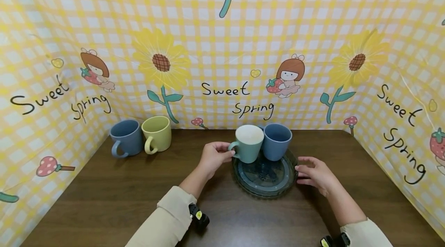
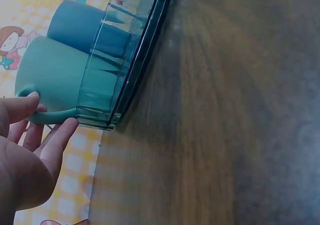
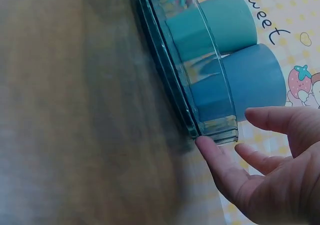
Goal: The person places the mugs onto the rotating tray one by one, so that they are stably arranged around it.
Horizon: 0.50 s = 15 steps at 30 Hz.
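Note:
A green mug and a blue mug stand side by side at the back of a round, clear glass tray in the middle of the table. My left hand grips the green mug's handle from the left. In the left wrist view the thumb lies on top of the handle and a finger runs under it. My right hand is spread open at the tray's right rim. The right wrist view shows one fingertip touching the tray's rim.
A second blue mug and a yellow-green mug stand at the back left of the dark wooden table. A yellow checked backdrop closes in the back and both sides.

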{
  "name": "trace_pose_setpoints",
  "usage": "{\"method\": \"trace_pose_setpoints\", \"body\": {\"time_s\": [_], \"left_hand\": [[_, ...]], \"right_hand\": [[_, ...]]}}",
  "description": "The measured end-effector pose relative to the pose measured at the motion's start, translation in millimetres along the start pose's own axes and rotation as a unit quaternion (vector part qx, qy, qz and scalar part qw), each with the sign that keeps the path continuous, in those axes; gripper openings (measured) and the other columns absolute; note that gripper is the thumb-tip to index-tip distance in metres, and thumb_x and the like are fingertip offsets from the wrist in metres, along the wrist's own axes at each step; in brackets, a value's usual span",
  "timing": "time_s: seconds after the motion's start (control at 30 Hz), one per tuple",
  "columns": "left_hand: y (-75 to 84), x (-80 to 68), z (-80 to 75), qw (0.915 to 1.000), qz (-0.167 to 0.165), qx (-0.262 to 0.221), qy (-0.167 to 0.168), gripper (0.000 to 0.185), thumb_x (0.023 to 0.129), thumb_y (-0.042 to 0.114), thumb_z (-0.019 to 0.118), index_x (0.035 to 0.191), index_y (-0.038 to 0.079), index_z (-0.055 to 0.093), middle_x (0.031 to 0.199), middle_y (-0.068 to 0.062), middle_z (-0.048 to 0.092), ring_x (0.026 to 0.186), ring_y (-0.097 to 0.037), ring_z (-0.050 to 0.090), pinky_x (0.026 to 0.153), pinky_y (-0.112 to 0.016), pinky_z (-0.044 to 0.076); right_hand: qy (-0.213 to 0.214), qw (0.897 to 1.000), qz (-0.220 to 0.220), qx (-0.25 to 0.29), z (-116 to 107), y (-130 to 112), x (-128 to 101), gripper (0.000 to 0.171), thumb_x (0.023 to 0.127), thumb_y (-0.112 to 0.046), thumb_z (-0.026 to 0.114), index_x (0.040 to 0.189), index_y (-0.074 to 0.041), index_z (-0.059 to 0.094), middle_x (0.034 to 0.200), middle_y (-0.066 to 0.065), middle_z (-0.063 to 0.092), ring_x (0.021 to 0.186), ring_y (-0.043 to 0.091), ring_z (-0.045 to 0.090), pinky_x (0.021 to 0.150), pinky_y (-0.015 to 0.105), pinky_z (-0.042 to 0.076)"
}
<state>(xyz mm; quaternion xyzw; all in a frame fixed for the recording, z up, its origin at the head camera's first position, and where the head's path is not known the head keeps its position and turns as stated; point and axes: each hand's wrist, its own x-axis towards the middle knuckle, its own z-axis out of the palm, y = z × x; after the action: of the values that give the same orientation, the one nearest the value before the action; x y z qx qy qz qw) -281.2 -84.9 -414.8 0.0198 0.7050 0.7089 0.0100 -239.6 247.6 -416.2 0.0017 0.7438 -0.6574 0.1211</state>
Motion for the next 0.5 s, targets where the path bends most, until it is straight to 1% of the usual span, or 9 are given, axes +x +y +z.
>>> {"method": "trace_pose_setpoints", "body": {"time_s": [0.1, 0.23, 0.37, 0.5], "left_hand": [[-0.3, 3.3, -0.1, 1.0000, -0.003, -0.003, -0.004, 0.024, 0.085, -0.004, 0.072, 0.108, -0.010, 0.067, 0.093, -0.012, 0.066, 0.082, -0.016, 0.068, 0.074, -0.035, 0.060], [-0.7, 6.5, -0.1, 0.9999, -0.003, -0.007, -0.008, 0.027, 0.086, -0.005, 0.071, 0.111, -0.012, 0.065, 0.093, -0.012, 0.065, 0.082, -0.016, 0.067, 0.074, -0.035, 0.060], [-1.3, 9.2, -0.6, 0.9999, 0.002, -0.012, -0.009, 0.025, 0.085, -0.007, 0.071, 0.110, -0.011, 0.067, 0.093, -0.011, 0.067, 0.081, -0.016, 0.067, 0.074, -0.034, 0.060], [-1.8, 11.0, -0.9, 0.9997, 0.010, -0.020, -0.014, 0.026, 0.085, -0.011, 0.068, 0.110, -0.008, 0.068, 0.095, -0.013, 0.069, 0.087, -0.019, 0.068, 0.076, -0.032, 0.059]], "right_hand": [[-0.005, 1.000, -0.003, -0.012, -1.8, -3.6, 4.5, 0.059, 0.096, -0.006, 0.056, 0.143, 0.014, 0.027, 0.123, 0.029, 0.050, 0.092, 0.022, 0.057, 0.080, 0.042, 0.058], [-0.017, 0.999, -0.004, -0.032, -3.6, -5.9, 11.6, 0.057, 0.096, -0.004, 0.053, 0.145, 0.013, 0.027, 0.129, 0.035, 0.045, 0.096, 0.023, 0.056, 0.080, 0.039, 0.058], [-0.023, 0.999, -0.003, -0.049, -6.1, -7.0, 18.2, 0.056, 0.096, -0.003, 0.051, 0.145, 0.013, 0.028, 0.131, 0.037, 0.044, 0.097, 0.024, 0.056, 0.079, 0.037, 0.057], [-0.016, 0.999, -0.003, -0.050, -7.9, -8.4, 23.3, 0.055, 0.095, -0.002, 0.051, 0.144, 0.012, 0.030, 0.132, 0.037, 0.044, 0.096, 0.023, 0.057, 0.078, 0.037, 0.058]]}}
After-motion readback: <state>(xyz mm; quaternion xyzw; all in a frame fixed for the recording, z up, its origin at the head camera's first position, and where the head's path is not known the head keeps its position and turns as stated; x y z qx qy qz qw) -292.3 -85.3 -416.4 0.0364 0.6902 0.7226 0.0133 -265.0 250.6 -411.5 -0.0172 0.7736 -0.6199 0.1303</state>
